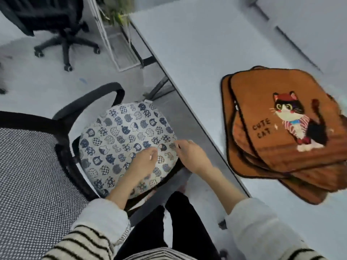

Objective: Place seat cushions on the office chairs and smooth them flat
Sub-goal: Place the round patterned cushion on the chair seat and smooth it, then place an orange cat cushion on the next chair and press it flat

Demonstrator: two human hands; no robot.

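head view: both hands, left hand (145,159) and right hand (189,154), lie loosely open on the round cushion (120,139); it looks soft, light, best gripped by its rim.

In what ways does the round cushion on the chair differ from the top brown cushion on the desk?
The round cushion is white with many small blue cat heads; the top brown cushion is squarish, with one large cat and the words "CUTE CAT". The round cushion lies alone on the chair seat under both hands; the top brown cushion lies on a stack on the desk, untouched. Both have cat designs.
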